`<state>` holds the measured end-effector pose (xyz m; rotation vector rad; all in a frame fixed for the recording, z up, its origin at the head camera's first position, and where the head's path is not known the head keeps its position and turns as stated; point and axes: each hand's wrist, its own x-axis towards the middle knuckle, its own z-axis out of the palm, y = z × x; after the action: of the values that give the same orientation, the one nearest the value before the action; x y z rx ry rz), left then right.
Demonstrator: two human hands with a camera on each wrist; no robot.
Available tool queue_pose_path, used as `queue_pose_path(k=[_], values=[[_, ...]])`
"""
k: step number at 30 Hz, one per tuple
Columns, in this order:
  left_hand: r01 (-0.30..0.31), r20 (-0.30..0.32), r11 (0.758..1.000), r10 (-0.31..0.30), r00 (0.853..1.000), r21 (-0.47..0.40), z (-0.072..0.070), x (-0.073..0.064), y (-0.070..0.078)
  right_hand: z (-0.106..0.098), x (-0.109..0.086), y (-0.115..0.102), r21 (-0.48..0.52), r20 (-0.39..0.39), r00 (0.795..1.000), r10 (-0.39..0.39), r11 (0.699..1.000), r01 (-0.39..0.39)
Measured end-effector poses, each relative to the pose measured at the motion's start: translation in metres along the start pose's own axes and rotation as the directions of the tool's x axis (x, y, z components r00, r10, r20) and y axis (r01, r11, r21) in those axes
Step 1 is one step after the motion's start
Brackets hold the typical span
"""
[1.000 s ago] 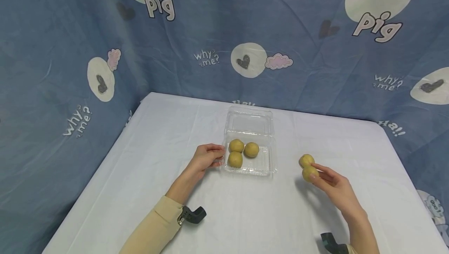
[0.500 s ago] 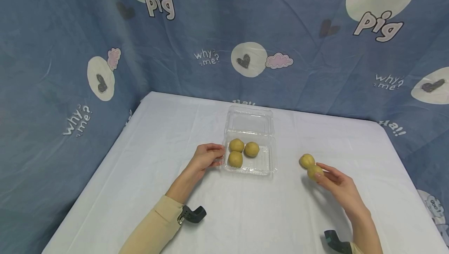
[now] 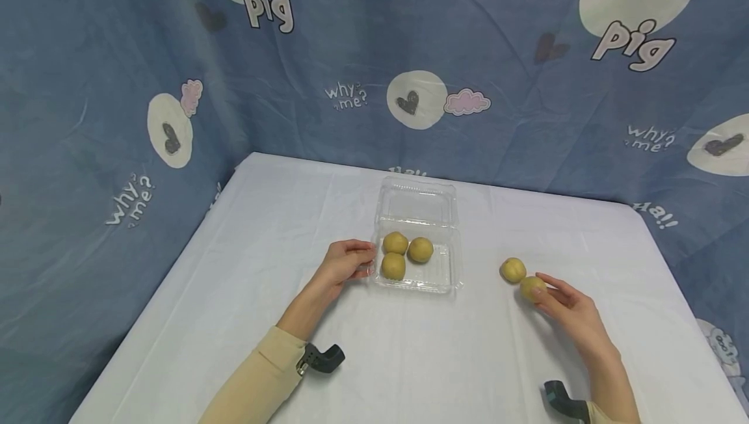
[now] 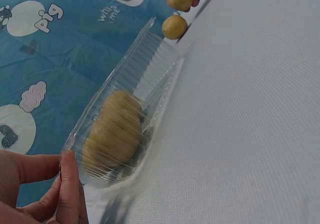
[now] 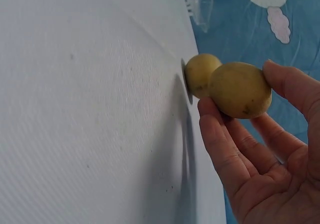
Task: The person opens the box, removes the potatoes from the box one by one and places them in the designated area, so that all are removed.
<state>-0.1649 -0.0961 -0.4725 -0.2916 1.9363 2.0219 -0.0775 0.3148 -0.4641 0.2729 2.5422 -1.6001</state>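
A clear plastic clamshell box lies open on the table, its lid folded back. Inside sit three round yellow fruits, grouped toward its left side. My left hand pinches the box's left rim between thumb and fingers, as the left wrist view also shows. Off to the right, my right hand holds another yellow fruit between thumb and fingertips, raised a little from the cloth. One more yellow fruit rests on the table just beyond the held one.
White cloth covers the table. A blue printed curtain hangs behind it and along the left. Dark wrist-worn mounts stick out from both forearms.
My right hand has shifted slightly right with its fruit, drawing away from the fruit on the table. The left hand and the box have stayed put.
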Motion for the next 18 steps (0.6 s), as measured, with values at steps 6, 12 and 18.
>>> queue_pose_path(k=[6, 12, 18], values=[[-0.001, 0.001, 1.0, 0.001, 1.0, 0.001, -0.0001, 0.0, 0.0003, -0.0027, 0.0039, 0.0015, -0.017, -0.021, 1.0, 0.01, 1.0, -0.01], [0.001, 0.005, 1.0, -0.001, 1.0, -0.011, -0.0005, 0.0004, 0.0001, -0.005, 0.0083, 0.0036, -0.065, -0.028, 0.999, 0.037, 0.997, -0.039], [0.012, 0.024, 1.0, -0.012, 1.0, -0.004, -0.0023, 0.0022, -0.0001, -0.0061, 0.0096, 0.0033, -0.104, -0.024, 0.997, 0.069, 0.992, -0.071]])
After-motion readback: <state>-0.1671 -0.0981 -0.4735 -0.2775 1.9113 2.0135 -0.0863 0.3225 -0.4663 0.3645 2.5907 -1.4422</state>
